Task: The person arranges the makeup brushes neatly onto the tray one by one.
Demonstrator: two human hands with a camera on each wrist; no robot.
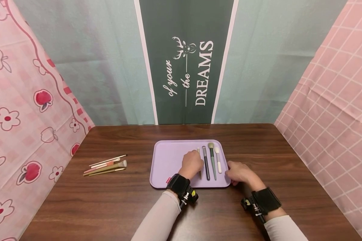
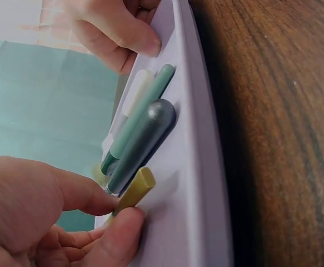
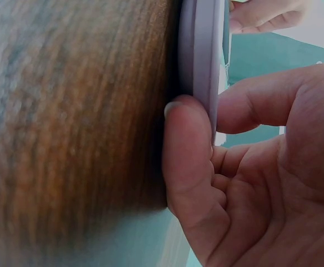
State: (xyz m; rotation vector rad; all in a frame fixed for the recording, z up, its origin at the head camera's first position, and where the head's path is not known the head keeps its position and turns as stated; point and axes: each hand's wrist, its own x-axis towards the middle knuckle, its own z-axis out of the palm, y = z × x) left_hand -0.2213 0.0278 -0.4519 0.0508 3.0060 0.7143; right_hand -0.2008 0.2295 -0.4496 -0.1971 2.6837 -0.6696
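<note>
A lilac tray point(image 1: 169, 157) lies on the table, with several makeup brushes side by side in its right part. My left hand point(image 1: 192, 164) is over the tray and pinches the olive-yellow handle of a makeup brush point(image 2: 139, 186) between thumb and finger. Right of that brush lie a black-handled brush point(image 1: 206, 165), a green brush point(image 1: 213, 164) and a white-handled brush point(image 1: 219, 162). At the tray's right edge, near the front corner, my right hand point(image 1: 241, 172) grips the rim, one digit outside and another over the inner side, as the right wrist view shows.
Left of the tray, a loose group of several brushes point(image 1: 110, 167) lies on the brown wooden table point(image 1: 108, 207). A lettered curtain point(image 1: 184, 113) hangs behind the table, and pink patterned cloths flank both sides.
</note>
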